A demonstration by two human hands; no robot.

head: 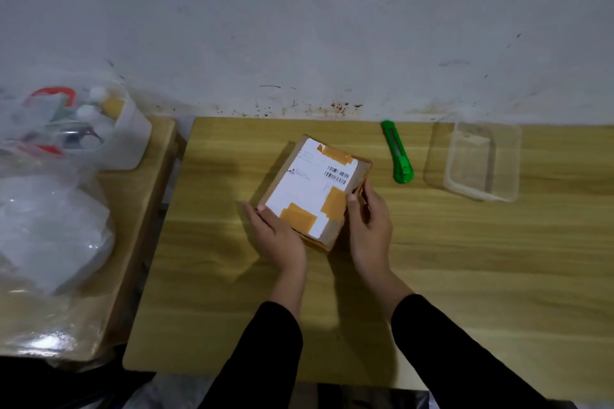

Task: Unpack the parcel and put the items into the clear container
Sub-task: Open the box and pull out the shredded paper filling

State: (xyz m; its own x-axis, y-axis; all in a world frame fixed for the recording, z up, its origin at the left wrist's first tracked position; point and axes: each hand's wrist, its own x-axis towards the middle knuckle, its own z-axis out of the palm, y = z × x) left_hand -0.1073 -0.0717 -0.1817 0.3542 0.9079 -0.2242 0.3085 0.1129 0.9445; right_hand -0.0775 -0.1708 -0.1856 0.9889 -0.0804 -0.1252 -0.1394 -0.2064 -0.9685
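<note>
Cardboard parcel [315, 189], white label patched with orange tape, gripped at its near corners by left hand [277, 236] and right hand [368, 226]; clear container [481, 163] sits right of it.

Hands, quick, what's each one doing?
Left hand: gripping the parcel at its near-left corner.
Right hand: gripping the parcel's right edge.

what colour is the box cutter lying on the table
The box cutter is bright green, with a grey metal blade strip; the head view shows it.
</note>
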